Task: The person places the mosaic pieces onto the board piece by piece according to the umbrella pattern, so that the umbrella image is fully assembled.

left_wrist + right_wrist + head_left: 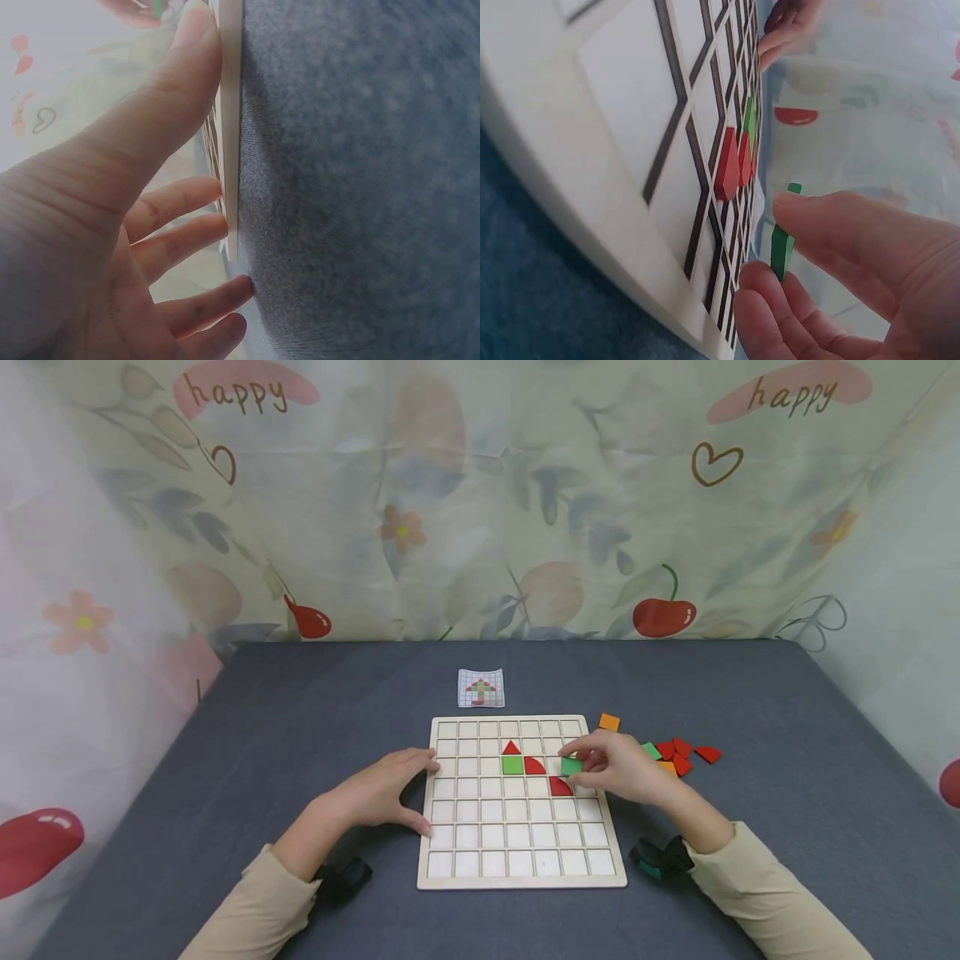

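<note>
A pale wooden grid board [521, 883] lies on the dark table. Thumb and fingers of my right hand [622, 764] pinch a green tile [571, 766] over the board's right part; in the right wrist view the tile [781, 251] is tilted and off the grid. Seated in the cells are a red triangle [511, 748], a light green square [512, 765] just below it, and two red quarter-round pieces, one [534, 766] beside the square and another [560, 787] lower right. My left hand [382, 789] touches the board's left edge with spread fingers and thumb.
Behind the board lies a small card [482, 702] printed with a coloured arrow-like pattern on a grid. Right of the board are loose red pieces [707, 754], an orange tile [609, 722] and a green piece [649, 750]. A patterned curtain [480, 527] hangs behind the table.
</note>
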Tool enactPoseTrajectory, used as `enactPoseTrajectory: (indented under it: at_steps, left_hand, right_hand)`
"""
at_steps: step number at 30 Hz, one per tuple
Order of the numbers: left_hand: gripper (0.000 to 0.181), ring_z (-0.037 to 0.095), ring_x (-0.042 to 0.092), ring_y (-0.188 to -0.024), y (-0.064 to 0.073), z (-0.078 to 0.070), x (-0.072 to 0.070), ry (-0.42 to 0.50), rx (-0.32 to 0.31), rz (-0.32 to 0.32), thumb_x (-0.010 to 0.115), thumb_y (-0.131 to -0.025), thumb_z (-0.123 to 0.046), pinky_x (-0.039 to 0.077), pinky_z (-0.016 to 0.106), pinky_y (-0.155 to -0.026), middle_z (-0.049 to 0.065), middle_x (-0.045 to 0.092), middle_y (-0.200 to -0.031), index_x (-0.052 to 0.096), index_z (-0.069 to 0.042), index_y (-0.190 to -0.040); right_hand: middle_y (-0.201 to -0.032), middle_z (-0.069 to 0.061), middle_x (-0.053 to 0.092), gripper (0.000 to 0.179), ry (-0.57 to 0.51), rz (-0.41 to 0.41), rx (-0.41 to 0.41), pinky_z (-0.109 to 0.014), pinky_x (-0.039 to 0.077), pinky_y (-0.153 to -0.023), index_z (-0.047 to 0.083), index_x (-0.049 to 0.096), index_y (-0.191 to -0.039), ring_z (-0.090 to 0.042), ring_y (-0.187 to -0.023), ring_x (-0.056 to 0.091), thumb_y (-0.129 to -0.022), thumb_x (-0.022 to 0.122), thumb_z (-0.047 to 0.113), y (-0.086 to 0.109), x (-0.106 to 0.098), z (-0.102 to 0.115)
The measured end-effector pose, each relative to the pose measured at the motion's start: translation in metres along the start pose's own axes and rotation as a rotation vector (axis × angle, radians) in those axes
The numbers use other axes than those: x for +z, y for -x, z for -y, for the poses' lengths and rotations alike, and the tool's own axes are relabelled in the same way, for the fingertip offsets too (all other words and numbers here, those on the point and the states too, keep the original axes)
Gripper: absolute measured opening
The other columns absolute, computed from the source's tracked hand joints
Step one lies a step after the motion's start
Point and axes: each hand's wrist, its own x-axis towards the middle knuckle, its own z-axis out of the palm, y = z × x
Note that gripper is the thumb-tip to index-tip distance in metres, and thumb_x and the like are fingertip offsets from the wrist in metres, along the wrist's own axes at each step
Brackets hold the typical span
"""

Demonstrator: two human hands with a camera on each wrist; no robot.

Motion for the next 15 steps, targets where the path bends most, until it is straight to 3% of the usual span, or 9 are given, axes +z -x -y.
enactPoseTrajectory:
  at_steps: [9,15]
  left_hand:
    - [0.083,0.033,0.033,-0.137,-0.001,0.000,0.000,-0.001,-0.006,0.001,0.080,-0.067,-0.044,0.030,0.049,-0.111,0.014,0.036,-0.149,0.046,-0.007,-0.134]
    - [0.083,0.033,0.033,-0.137,-0.001,0.000,0.000,0.005,-0.007,0.005,0.080,-0.067,-0.044,0.030,0.050,-0.111,0.014,0.035,-0.149,0.046,-0.007,-0.133]
  right_hand:
    - [-0.089,-0.006,0.063,0.026,-0.019,0.002,0.016,-0.018,0.051,-0.067,0.005,0.065,-0.099,-0.011,-0.077,0.059,-0.076,0.076,0.013,-0.003,0.007,0.006]
    - [-0.086,-0.003,0.063,0.026,0.008,0.018,-0.020,-0.019,0.050,-0.066,0.007,0.067,-0.097,-0.010,-0.075,0.056,-0.075,0.077,0.016,-0.004,0.011,0.011]
